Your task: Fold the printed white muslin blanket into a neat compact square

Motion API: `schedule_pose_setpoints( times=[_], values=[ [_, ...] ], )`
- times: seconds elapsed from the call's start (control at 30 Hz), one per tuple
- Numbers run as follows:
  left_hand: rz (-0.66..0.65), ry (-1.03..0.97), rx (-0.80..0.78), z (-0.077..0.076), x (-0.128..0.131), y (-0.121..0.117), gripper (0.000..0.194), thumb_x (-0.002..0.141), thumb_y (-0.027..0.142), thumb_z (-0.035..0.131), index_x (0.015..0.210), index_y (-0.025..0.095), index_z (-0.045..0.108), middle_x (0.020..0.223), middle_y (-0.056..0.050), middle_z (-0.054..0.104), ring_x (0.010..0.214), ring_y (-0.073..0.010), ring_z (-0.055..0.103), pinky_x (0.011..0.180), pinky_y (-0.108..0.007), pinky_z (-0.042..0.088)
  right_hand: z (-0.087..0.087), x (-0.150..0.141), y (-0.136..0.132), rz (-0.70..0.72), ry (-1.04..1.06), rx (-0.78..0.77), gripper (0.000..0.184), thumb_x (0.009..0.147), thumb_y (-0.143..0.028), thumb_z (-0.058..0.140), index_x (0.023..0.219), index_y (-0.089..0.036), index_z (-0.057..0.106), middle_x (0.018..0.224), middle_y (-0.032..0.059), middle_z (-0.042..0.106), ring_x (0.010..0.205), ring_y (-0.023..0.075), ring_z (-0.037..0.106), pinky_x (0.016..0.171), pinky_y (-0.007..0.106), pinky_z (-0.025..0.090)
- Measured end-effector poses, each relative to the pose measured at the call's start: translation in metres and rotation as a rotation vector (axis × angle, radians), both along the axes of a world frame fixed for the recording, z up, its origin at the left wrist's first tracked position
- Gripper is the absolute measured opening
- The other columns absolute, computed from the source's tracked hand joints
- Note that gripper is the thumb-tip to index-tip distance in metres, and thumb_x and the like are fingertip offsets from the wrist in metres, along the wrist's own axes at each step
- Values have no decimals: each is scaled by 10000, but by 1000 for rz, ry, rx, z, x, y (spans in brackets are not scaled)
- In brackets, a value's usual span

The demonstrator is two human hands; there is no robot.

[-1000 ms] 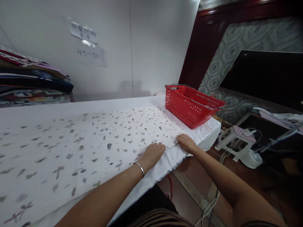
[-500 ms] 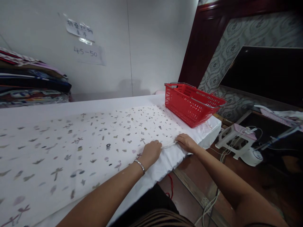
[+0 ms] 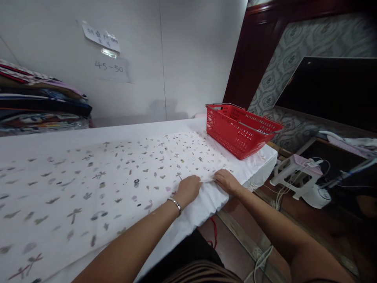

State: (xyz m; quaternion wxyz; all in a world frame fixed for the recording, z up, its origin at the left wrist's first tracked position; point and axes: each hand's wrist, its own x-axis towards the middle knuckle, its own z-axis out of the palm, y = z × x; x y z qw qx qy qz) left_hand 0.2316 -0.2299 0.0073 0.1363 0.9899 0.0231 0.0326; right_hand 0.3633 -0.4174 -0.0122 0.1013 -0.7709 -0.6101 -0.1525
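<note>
A white cloth printed with small palms, flamingos and leaves (image 3: 123,184) lies spread along the table. My left hand (image 3: 187,190), with a bracelet at the wrist, is closed on the cloth's near edge. A little to its right, my right hand (image 3: 226,181) pinches the same edge, fingers curled over it. Between the two hands runs a short, slightly raised stretch of hem. The fingertips of both hands are partly hidden by the hands themselves.
A red plastic basket (image 3: 243,131) stands at the table's right end. Folded textiles (image 3: 44,98) are stacked at the back left. A white table cover (image 3: 206,202) hangs over the front edge. A stool (image 3: 297,171) and cables are on the right.
My right hand has slid left along the hem, closer to my left hand. My left hand has stayed nearly in place, still on the cloth's edge.
</note>
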Motion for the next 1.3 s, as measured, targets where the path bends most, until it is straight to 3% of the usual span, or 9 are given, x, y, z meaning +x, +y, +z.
schedule_pose_setpoints(
  times=[0.2, 0.47, 0.77, 1.13, 1.3],
  values=[
    [-6, 18, -83, 3, 6, 5, 451, 938, 419, 273, 826, 178, 636, 889, -63, 646, 828, -193, 600, 707, -306, 430, 1, 1, -2, -11, 45, -8, 160, 906, -194, 457, 885, -184, 615, 833, 75, 618, 816, 185, 532, 736, 302, 397],
    [-22, -103, 14, -3, 22, 27, 187, 853, 294, 485, 901, 178, 623, 1011, -67, 592, 971, -206, 527, 771, -302, 421, -3, -3, -2, -26, 4, 67, 155, 865, -157, 472, 992, -164, 561, 962, 108, 607, 899, 217, 516, 766, 341, 403],
    [-32, -130, 81, -9, 25, 34, 203, 882, 293, 464, 951, 178, 616, 1036, -71, 583, 1006, -218, 488, 828, -325, 398, -4, -6, -1, -15, -18, 90, 140, 877, -161, 447, 816, -191, 569, 956, 93, 590, 902, 203, 497, 780, 342, 402],
    [-43, -180, 87, -13, 23, 34, 188, 878, 288, 472, 926, 183, 620, 1008, -60, 593, 988, -219, 492, 794, -341, 406, -3, -6, 1, 2, -32, 75, 133, 885, -163, 458, 844, -177, 583, 919, 89, 596, 869, 198, 497, 752, 331, 404],
    [-43, -232, 105, -15, 23, 37, 172, 871, 287, 485, 941, 189, 608, 1089, -63, 588, 1066, -225, 472, 872, -372, 370, -2, -7, -3, 19, -38, 71, 129, 884, -151, 455, 826, -168, 569, 862, 83, 603, 833, 190, 499, 738, 328, 405]
  ],
)
